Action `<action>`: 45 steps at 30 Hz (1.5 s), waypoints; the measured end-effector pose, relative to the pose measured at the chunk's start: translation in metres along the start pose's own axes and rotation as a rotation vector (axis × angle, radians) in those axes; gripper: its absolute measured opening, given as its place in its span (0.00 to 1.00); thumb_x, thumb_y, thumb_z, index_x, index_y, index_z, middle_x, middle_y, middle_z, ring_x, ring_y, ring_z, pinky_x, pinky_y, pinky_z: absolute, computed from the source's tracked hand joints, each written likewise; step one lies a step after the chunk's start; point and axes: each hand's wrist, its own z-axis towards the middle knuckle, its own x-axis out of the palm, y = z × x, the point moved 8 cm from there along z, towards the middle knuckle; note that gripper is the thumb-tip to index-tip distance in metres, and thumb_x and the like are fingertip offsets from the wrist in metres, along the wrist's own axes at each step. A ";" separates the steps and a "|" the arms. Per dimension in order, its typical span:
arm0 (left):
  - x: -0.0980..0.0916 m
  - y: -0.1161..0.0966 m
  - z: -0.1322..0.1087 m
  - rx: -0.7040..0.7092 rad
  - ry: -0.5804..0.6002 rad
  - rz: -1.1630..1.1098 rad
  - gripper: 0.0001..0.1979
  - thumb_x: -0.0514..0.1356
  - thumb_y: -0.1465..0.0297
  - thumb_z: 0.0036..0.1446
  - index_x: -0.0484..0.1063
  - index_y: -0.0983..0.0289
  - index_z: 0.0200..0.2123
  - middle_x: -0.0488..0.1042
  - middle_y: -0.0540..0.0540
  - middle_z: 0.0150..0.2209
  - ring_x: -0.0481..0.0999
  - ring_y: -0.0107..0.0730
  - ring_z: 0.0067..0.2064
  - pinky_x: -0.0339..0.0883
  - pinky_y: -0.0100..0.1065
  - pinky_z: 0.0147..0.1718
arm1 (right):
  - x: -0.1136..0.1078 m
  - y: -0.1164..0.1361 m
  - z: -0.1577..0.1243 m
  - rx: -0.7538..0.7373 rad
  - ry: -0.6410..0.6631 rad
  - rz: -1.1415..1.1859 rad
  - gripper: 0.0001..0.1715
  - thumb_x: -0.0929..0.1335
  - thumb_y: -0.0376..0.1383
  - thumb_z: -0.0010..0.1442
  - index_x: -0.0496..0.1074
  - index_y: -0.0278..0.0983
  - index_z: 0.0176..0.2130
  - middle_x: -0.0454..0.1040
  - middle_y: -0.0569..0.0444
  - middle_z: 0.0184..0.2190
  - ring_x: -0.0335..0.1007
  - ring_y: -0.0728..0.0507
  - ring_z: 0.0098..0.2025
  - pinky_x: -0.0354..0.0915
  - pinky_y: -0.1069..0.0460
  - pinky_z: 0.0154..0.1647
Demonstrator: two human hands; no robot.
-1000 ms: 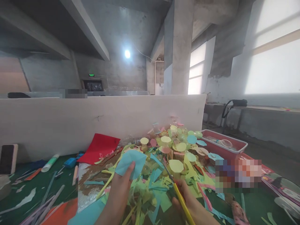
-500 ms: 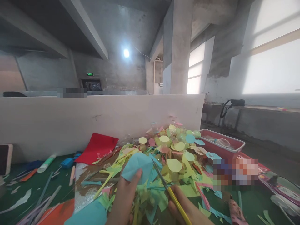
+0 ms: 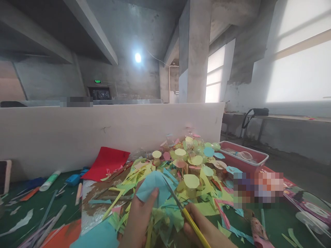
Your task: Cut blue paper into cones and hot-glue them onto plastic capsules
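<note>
Between the thumb and fingers of my left hand [image 3: 141,213] is a piece of light blue paper [image 3: 152,186], creased and roughly rounded. My right hand [image 3: 199,224] is closed around scissors [image 3: 190,220] with yellow handles. Their metal blades point up and left, with the tips at the right edge of the blue paper; whether they are cutting into it I cannot tell. Below and around both hands lie green and yellow paper scraps [image 3: 168,220]. Just beyond stands a cluster of clear cups or bottles topped with paper discs [image 3: 191,181] in yellow, blue and pink.
Red paper [image 3: 107,163] lies at the back left, near a glue stick [image 3: 50,181] and a blue object [image 3: 73,178]. A pink-red bin [image 3: 243,160] stands at the back right. A white partition [image 3: 77,137] borders the table's far side. More blue paper [image 3: 97,236] lies front left.
The blue paper in my left hand has tilted and shifted slightly right. The scissor tips have moved slightly left and down, and the whole view has shifted a little.
</note>
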 end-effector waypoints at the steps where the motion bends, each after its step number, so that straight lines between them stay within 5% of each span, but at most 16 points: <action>1: 0.000 0.001 0.001 -0.006 0.006 -0.004 0.31 0.67 0.58 0.41 0.70 0.62 0.50 0.81 0.55 0.41 0.79 0.45 0.45 0.71 0.37 0.43 | 0.002 0.002 0.000 -0.003 0.038 0.037 0.36 0.58 0.69 0.51 0.58 0.41 0.35 0.56 0.60 0.27 0.51 0.49 0.27 0.57 0.55 0.28; 11: 0.003 -0.002 -0.001 -0.057 0.071 0.053 0.23 0.66 0.58 0.43 0.70 0.60 0.43 0.81 0.53 0.37 0.79 0.42 0.40 0.71 0.34 0.38 | 0.002 0.013 -0.001 0.014 0.085 0.191 0.35 0.62 0.66 0.53 0.58 0.39 0.35 0.57 0.62 0.26 0.49 0.51 0.27 0.48 0.54 0.27; 25: 0.003 -0.003 0.001 -0.014 0.077 0.050 0.23 0.67 0.56 0.43 0.73 0.62 0.41 0.81 0.54 0.35 0.79 0.44 0.41 0.71 0.36 0.40 | -0.002 -0.017 0.009 0.115 -0.014 0.219 0.39 0.66 0.69 0.43 0.58 0.38 0.30 0.54 0.64 0.22 0.48 0.53 0.23 0.43 0.55 0.23; 33: 0.001 -0.002 -0.005 -0.061 -0.024 -0.021 0.19 0.68 0.60 0.40 0.76 0.61 0.36 0.82 0.56 0.36 0.80 0.48 0.40 0.74 0.41 0.41 | 0.000 0.003 0.000 -0.020 0.035 0.151 0.35 0.61 0.67 0.53 0.58 0.39 0.36 0.58 0.60 0.27 0.52 0.50 0.28 0.52 0.54 0.29; 39: 0.006 0.000 -0.005 -0.082 0.073 0.056 0.13 0.69 0.60 0.39 0.76 0.60 0.27 0.79 0.54 0.24 0.80 0.49 0.36 0.74 0.41 0.36 | -0.003 0.009 -0.005 -0.012 -0.020 0.047 0.34 0.57 0.68 0.55 0.58 0.41 0.36 0.61 0.58 0.28 0.53 0.48 0.29 0.54 0.54 0.28; 45: 0.008 -0.007 -0.007 -0.064 0.048 0.060 0.12 0.68 0.59 0.41 0.76 0.60 0.25 0.76 0.53 0.20 0.80 0.49 0.35 0.73 0.40 0.37 | -0.004 0.000 0.002 0.075 -0.025 0.097 0.39 0.60 0.71 0.47 0.57 0.40 0.32 0.55 0.61 0.24 0.50 0.49 0.27 0.48 0.55 0.25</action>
